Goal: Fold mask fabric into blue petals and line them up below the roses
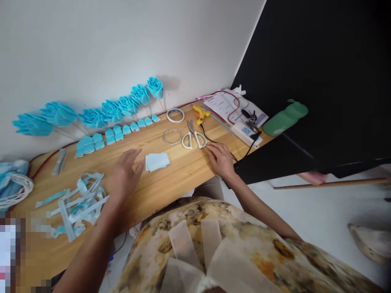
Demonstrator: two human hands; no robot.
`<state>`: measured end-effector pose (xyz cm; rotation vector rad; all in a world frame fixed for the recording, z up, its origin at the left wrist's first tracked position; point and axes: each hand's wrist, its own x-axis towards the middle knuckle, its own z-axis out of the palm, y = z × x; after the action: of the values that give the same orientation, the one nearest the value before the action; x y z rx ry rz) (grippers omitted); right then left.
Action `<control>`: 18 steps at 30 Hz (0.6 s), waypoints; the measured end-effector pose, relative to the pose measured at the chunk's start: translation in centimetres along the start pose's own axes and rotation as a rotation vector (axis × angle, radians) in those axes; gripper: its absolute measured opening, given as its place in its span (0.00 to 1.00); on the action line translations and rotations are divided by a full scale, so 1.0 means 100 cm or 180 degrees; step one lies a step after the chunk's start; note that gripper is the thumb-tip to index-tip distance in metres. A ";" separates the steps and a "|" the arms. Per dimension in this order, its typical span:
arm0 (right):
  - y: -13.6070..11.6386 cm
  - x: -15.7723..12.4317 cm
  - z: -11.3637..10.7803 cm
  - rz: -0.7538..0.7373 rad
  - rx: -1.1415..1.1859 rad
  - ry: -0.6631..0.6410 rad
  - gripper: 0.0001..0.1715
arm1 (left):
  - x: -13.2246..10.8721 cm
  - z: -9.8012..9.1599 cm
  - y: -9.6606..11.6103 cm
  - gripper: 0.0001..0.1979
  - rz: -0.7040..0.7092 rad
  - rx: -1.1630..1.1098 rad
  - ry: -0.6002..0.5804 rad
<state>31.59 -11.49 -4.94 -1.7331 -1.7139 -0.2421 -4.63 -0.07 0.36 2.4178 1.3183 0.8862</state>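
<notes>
My left hand (126,173) hovers flat over the wooden table (171,179), fingers stretched out, just left of a small stack of pale blue paper pieces (157,161). My right hand (220,158) rests palm down near the table's right edge, fingers extended, close beneath the white-handled scissors (193,137) and beside a black cable (220,144). Neither hand holds anything. A yellow glue gun (200,114) lies behind the scissors.
Blue paper roses (110,110) lean on the wall, folded blue petals (116,133) in a row before them. Two tape rings (175,115) (171,136), blue scrap strips (81,201), a power strip (246,132), papers with keys and a green bottle (285,117) lie about.
</notes>
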 end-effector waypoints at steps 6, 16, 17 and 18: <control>-0.004 -0.002 0.001 -0.0039 0.0185 0.0148 0.17 | -0.005 0.017 0.011 0.17 0.0258 -0.0338 -0.0105; 0.074 -0.019 -0.091 0.1068 -0.0206 0.2017 0.25 | 0.005 0.008 0.041 0.17 0.0717 -0.0316 -0.0568; 0.088 -0.019 -0.098 0.1364 -0.0097 0.2053 0.28 | 0.010 0.009 0.048 0.17 0.0757 -0.0338 -0.0673; 0.101 -0.020 -0.102 0.1649 -0.0013 0.1898 0.29 | 0.017 0.011 0.058 0.17 0.0856 -0.0369 -0.0772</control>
<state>44.13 -18.04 -1.70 -1.8030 -0.8149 -0.4659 0.61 -1.83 2.93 2.5505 0.8483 0.6803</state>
